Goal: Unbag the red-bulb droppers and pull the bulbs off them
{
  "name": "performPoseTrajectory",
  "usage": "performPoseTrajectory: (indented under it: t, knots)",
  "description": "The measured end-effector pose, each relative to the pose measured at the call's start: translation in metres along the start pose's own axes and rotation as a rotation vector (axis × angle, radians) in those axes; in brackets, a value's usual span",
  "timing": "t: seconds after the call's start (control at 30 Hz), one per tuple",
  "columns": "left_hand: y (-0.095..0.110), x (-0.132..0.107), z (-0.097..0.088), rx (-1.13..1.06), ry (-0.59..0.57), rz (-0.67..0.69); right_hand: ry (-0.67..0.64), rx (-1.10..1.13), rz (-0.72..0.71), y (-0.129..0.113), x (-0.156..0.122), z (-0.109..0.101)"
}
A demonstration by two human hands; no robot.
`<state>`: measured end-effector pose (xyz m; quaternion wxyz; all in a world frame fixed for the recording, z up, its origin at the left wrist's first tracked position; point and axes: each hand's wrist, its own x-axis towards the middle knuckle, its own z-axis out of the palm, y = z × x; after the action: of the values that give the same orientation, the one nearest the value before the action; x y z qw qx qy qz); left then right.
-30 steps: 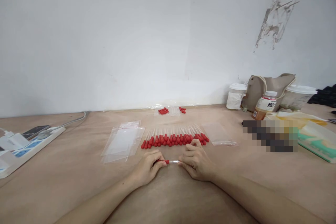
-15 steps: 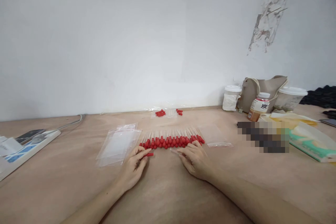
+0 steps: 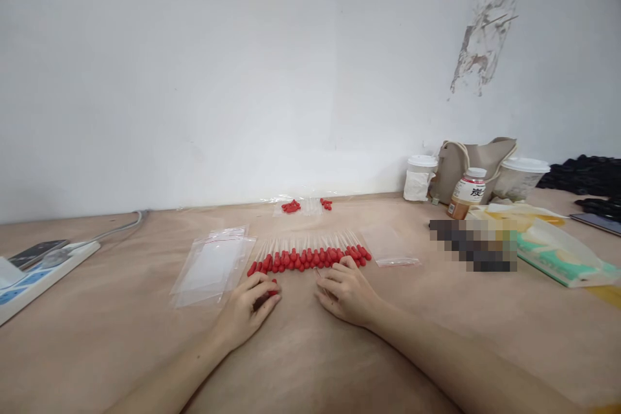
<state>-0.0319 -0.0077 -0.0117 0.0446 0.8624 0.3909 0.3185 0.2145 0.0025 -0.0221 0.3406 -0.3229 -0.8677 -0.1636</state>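
Observation:
A row of red-headed thin pale sticks [image 3: 305, 257] lies side by side, heads toward me. Just in front of its left end, my left hand [image 3: 246, 310] is closed with a small red piece [image 3: 273, 283] between thumb and fingers, mostly covered by the fingertips. My right hand [image 3: 350, 294] rests by the row's right part, fingers bent. A thin clear strip-like piece [image 3: 317, 273] pokes out from its fingertips; its kind is too small to make out. Clear zip bags [image 3: 208, 265] lie to the left of the row, and another zip bag [image 3: 391, 246] to its right.
Behind the row, loose red pieces [image 3: 291, 206] lie on clear plastic by the wall. A power strip [image 3: 48, 278] is at left. At right stand a lidded cup [image 3: 420, 178], a drink bottle [image 3: 466, 194], a beige bag [image 3: 478, 158] and a green-white packet [image 3: 563, 252].
The red piece in my left hand has turned and is now more covered by the fingers. My right fingers have spread a little around the clear piece. The view has shifted slightly.

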Motion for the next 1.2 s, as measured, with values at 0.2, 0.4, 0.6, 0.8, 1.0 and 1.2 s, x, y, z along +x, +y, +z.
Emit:
performPoseTrajectory:
  t: [0.2,0.4,0.6,0.8,1.0,1.2]
  knots:
    - [0.009,0.005,-0.007,-0.03,0.077,-0.041,-0.121,0.117,0.122,-0.008,0.0,-0.002]
    - [0.001,0.039,-0.015,0.115,0.104,-0.101,-0.165,0.201,0.2,-0.011,0.001,0.003]
    - [0.005,0.067,-0.011,0.303,-0.003,-0.157,-0.229,0.253,0.226,-0.011,0.001,-0.002]
    - [0.002,0.071,0.001,0.347,-0.018,-0.193,-0.252,0.286,0.232,-0.011,0.002,-0.003]
    - [0.001,0.058,0.001,0.311,0.139,-0.208,-0.277,0.295,0.272,-0.011,0.002,-0.001]
    - [0.008,0.02,-0.012,0.165,0.267,-0.158,-0.156,0.315,0.311,-0.01,0.001,-0.005]
